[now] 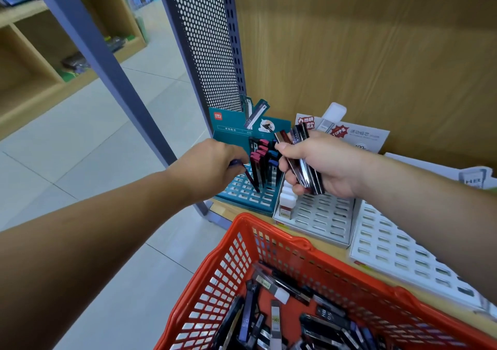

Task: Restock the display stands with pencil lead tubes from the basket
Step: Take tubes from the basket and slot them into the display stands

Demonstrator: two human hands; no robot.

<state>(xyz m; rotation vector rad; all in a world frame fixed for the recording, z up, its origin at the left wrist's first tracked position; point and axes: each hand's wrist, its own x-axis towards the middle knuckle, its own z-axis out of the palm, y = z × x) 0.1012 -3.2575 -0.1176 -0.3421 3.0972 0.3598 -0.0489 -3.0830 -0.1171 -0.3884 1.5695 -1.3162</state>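
My left hand (212, 164) grips one dark lead tube (251, 180), its lower end down in a slot of the teal display stand (242, 196). Several tubes with pink and blue caps (262, 158) stand upright in that stand's back rows. My right hand (320, 166) is shut on a fanned bundle of lead tubes (304, 156), held above the white display stand (320, 215). The orange basket (242, 244) sits low in front of me, with several loose tubes (293, 314) lying in it.
A second white slotted stand (398, 247) lies to the right on the wooden shelf. A few white tubes (286, 201) stand at the left edge of the first white stand. A grey perforated panel (207, 40) and grey post (107, 61) rise at left.
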